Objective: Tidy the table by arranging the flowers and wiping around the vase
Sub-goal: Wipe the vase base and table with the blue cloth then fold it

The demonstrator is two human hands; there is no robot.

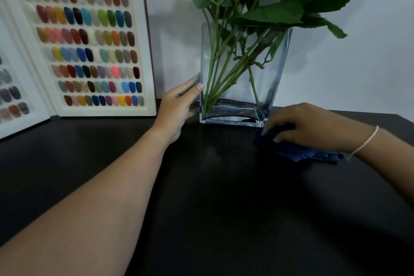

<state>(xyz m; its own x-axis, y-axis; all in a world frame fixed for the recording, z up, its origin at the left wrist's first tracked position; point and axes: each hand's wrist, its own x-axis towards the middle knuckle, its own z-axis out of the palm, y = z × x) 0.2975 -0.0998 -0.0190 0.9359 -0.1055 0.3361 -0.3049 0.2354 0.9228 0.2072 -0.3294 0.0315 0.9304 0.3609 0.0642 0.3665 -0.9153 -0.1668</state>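
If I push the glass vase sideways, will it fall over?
Probably it could tip. The glass vase is tall, narrower at its base, and the flowers lean out on top. The left hand touches its side, likely steadying it. Being glass, it would probably break if it fell.

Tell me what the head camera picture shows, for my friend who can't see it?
A person's left hand steadies a clear glass vase of green flower stems while the right hand presses a blue cloth on the dark table beside it. A board of coloured nail samples leans against the wall.
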